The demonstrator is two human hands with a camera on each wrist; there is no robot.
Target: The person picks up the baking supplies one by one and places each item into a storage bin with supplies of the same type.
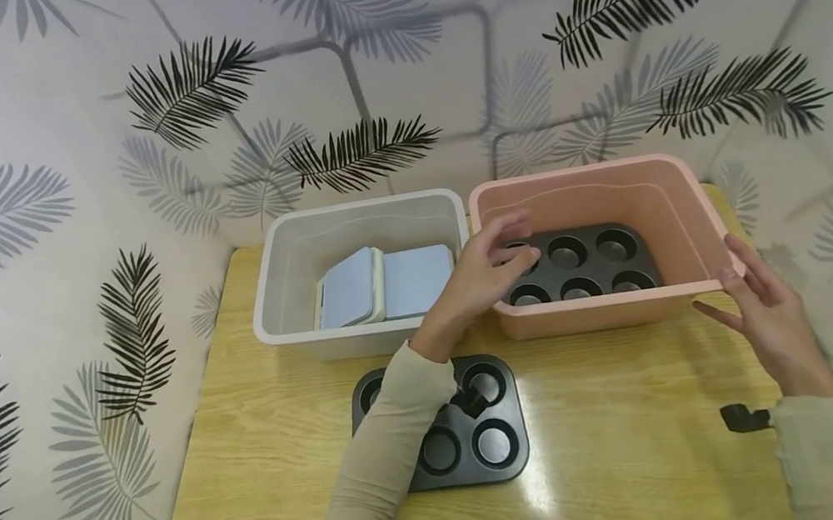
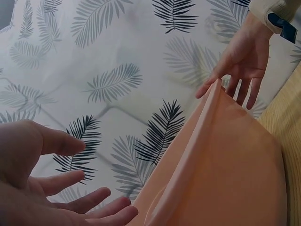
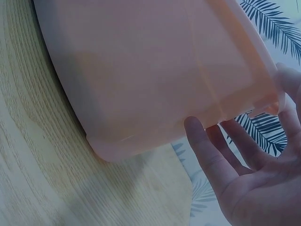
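Observation:
At the right end of the pink plastic bin (image 1: 595, 316), my right hand (image 1: 777, 326) pinches the rim near the front corner, thumb on one side and fingers on the other. My left hand (image 1: 481, 275) is over the bin's left end, its fingers loosely spread with nothing in them. Inside the bin lies a dark muffin tin (image 1: 599, 265), its left part hidden behind that hand. The left wrist view shows the same left hand (image 2: 61, 181) apart from the bin's wall (image 2: 235, 165).
Left of the pink bin stands a grey bin (image 1: 349, 346) holding flat light-blue and cream pieces (image 1: 418, 281). A second muffin tin (image 1: 468, 460) lies on the wooden table (image 1: 630, 440), partly under my left forearm. A leaf-patterned wall (image 1: 398, 69) rises behind both bins.

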